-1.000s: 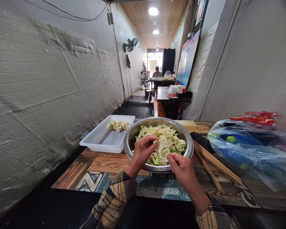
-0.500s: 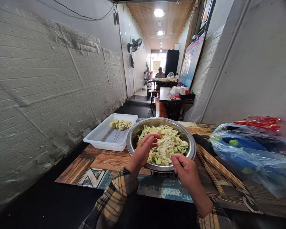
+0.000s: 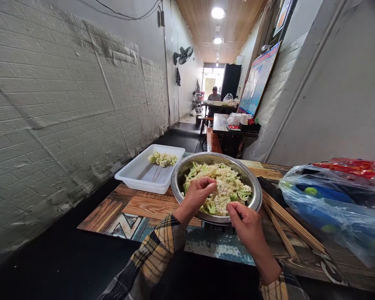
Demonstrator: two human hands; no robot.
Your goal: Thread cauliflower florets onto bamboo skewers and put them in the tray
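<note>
Cut cauliflower [image 3: 226,175] fills a wide steel bowl [image 3: 256,189] on the table before me. My left hand [image 3: 198,195] is over the bowl's near left part, thumb and fingers pinched together against the pale florets. Whatever lies between those fingertips blends with the cauliflower behind. At the near right rim, my right hand [image 3: 246,221] is closed in a pinch, its fingertips above the cauliflower; what it grips is too thin or hidden to make out. Left of the bowl, a white plastic tray [image 3: 137,175] contains skewered cauliflower [image 3: 162,158], with thin sticks pointing toward me.
Bundled bamboo skewers [image 3: 295,223] lie right of the bowl, near scissors-like handles [image 3: 331,271]. A clear plastic bag [image 3: 331,200] with blue and green contents spreads at the far right. A brick wall [image 3: 65,125] runs along the left. Further back, a person [image 3: 214,96] sits at another table.
My left hand has gone from fingers apart to a pinch over the cauliflower. My right hand keeps its pinch near the rim. The whole view has shifted slightly.
</note>
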